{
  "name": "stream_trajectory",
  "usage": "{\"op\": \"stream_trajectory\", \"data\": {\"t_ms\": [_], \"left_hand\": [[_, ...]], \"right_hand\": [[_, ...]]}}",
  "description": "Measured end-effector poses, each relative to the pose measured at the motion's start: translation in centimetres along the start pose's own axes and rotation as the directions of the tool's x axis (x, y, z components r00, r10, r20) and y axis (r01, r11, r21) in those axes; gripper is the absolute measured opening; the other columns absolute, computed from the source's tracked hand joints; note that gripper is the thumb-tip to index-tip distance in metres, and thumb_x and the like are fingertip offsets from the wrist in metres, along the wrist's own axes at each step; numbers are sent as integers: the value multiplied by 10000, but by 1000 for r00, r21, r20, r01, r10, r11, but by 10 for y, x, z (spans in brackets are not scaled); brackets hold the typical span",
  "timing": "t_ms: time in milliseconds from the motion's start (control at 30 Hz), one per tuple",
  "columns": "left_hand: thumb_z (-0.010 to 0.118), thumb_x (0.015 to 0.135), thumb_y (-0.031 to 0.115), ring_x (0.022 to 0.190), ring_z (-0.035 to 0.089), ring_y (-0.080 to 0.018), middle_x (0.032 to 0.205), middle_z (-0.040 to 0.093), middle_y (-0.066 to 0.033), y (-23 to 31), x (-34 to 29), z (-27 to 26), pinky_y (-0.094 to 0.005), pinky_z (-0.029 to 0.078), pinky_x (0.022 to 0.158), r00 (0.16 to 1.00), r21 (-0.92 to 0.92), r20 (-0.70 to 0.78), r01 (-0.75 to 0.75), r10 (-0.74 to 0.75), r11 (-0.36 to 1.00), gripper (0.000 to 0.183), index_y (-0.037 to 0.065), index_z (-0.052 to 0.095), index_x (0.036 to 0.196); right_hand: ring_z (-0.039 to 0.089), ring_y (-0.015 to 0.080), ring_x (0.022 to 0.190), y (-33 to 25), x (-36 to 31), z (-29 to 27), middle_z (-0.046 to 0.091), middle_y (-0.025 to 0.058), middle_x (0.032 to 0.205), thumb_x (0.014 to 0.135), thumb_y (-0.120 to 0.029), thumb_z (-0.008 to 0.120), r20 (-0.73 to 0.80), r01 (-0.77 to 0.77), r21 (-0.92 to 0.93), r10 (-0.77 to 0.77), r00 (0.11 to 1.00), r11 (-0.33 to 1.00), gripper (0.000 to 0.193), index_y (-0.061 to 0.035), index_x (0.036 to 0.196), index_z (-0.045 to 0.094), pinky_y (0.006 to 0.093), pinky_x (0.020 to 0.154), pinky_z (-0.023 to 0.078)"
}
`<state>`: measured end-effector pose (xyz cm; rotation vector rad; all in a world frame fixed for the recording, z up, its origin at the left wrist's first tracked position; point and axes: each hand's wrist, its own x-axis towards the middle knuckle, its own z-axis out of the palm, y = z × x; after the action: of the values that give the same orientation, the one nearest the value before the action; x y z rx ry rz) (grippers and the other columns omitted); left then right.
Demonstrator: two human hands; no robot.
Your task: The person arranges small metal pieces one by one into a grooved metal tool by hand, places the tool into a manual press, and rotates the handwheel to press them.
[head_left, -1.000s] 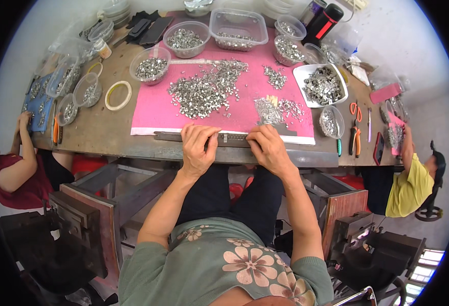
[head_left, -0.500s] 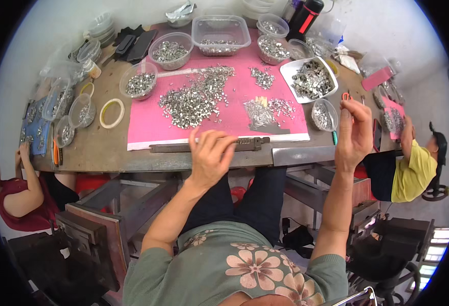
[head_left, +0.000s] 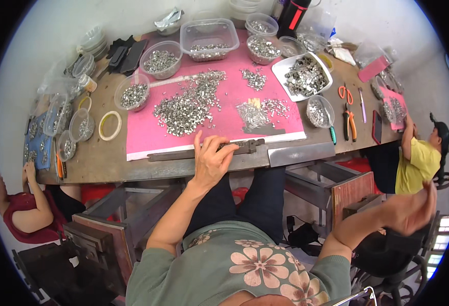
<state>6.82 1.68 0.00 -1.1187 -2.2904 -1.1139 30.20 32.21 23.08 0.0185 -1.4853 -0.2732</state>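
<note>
My left hand point(head_left: 212, 160) lies across a long dark metal bar point(head_left: 171, 155) at the table's front edge. Its fingers are bent and apart over the bar, and whatever is under the fingertips is hidden. Small metal pieces sit in the bar's slot beside the thumb. Far out to the right, off the table, my right hand point(head_left: 410, 211) is raised and smeared by motion. Beyond the bar, a pink mat point(head_left: 145, 125) carries a big heap of small silver metal pieces point(head_left: 183, 109), a smaller heap point(head_left: 254, 79) and a patch of thin metal pins point(head_left: 252, 116).
Clear tubs point(head_left: 133, 92) of metal parts and a white tray point(head_left: 278, 71) ring the mat. A flat metal plate point(head_left: 301, 153), orange-handled pliers point(head_left: 349, 122), scissors point(head_left: 345, 94) and a phone point(head_left: 377, 127) lie right. Tape point(head_left: 103, 133) lies left. Co-workers sit at both sides.
My right hand has swung right and down, away from above the table's edge. My left hand stays at the bar. The view has shifted, so the pliers and scissors now show.
</note>
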Motion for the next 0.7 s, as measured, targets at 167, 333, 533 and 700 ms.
{"op": "stream_trajectory", "data": {"t_ms": [167,333,533,700], "left_hand": [[743,843,58,994,638,-266,982,672,-60,-4,2,-2,-523,378,1103,996,-89,-63,51,-57,995,184,88,732,1025],[779,829,116,987,634,-270,984,671,-57,11,14,10,-513,394,1071,996,-24,-83,16,-18,1000,188,96,730,1010],[822,796,189,1040,608,-279,1046,663,-73,6,6,6,-484,389,1043,996,106,-36,91,-87,990,315,81,703,1067],[812,809,155,1059,617,-283,1065,669,-77,5,1,10,-487,396,1052,995,36,-94,35,-32,999,304,78,699,1081]], "right_hand": [[683,353,793,-12,19,-53,656,275,932,1013,-66,501,-253,97,-59,-109,961,994,196,123,1026,554,402,706,630],[660,373,768,-11,10,-61,631,271,919,1019,-121,513,-194,104,-141,-131,972,985,240,118,1045,519,422,679,613],[647,222,974,-15,-63,37,667,134,1033,891,104,617,310,-541,-73,535,786,838,195,18,1054,680,329,881,521],[671,288,839,12,-155,100,672,136,970,881,-75,688,819,-705,-102,462,342,702,151,-15,1017,710,377,763,528]]}}
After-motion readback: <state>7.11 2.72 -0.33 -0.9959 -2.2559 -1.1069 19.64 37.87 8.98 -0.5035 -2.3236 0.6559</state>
